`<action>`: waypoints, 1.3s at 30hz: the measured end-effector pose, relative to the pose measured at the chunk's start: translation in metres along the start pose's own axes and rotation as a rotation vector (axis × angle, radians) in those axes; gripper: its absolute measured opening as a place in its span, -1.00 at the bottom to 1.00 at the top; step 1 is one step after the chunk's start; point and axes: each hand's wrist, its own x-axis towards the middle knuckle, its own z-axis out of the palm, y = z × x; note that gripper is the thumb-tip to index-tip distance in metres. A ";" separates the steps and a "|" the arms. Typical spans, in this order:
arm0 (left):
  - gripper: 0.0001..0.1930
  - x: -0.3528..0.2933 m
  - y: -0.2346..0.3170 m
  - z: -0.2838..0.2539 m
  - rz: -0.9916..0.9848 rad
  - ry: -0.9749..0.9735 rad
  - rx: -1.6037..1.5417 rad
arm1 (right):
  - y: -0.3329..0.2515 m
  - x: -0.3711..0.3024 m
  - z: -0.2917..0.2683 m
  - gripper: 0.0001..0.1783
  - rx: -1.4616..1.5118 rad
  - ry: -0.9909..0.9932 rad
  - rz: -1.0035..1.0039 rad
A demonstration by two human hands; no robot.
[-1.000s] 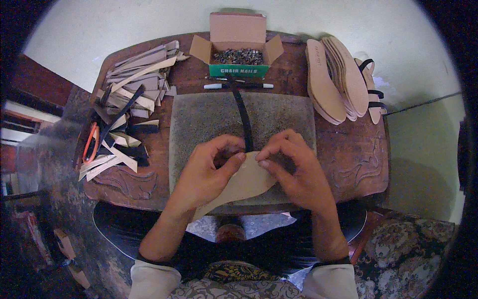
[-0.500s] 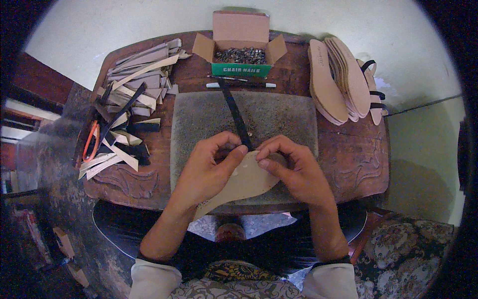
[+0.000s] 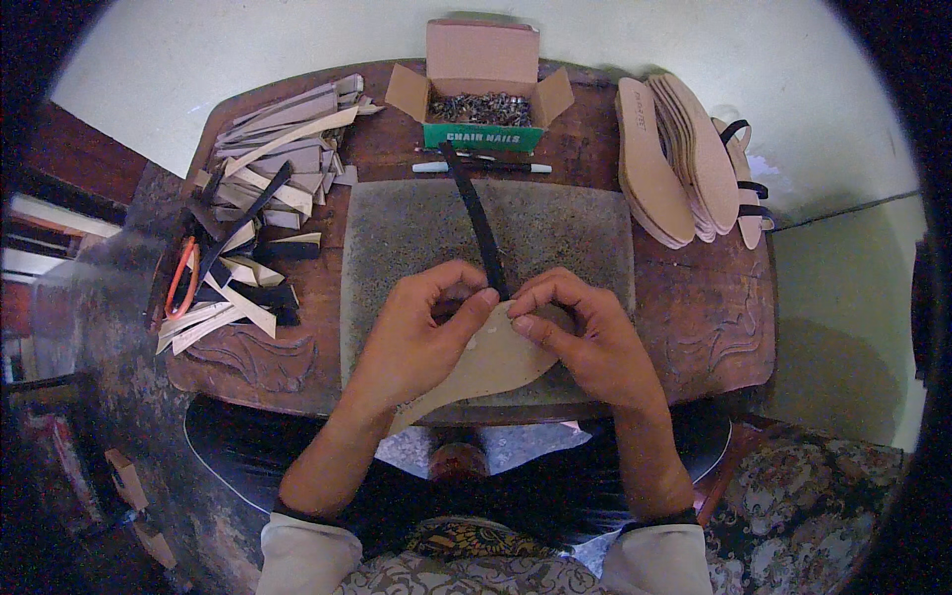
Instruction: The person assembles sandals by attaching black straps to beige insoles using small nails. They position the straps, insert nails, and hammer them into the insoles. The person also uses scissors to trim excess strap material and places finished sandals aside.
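A beige insole (image 3: 504,359) lies flat at the front of the grey stone slab (image 3: 575,223), its narrower end reaching out over the near table edge. My left hand (image 3: 421,322) pinches the near end of a black strap (image 3: 472,203) at the insole's far edge, thumb on top. From there the strap runs away over the slab. On the other side, my right hand (image 3: 580,332) is closed at the same edge, thumb and fingers gripping the insole just beside the strap. The exact point where strap and insole meet is partly hidden by my fingers.
A green open box of nails (image 3: 484,136) stands at the back, a marker pen (image 3: 496,168) before it. Leather and fabric strips (image 3: 288,149) are heaped left, near orange-handled scissors (image 3: 181,278). Stacked insoles (image 3: 659,164) and a sandal sole with black straps (image 3: 746,183) lie right.
The strap's far end has shifted slightly toward the back, and its shape is a little more curved. Both hands stay almost in place.
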 end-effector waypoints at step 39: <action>-0.90 -0.002 -0.008 0.000 0.083 0.046 0.057 | 0.004 -0.001 0.005 -0.68 0.100 0.063 0.224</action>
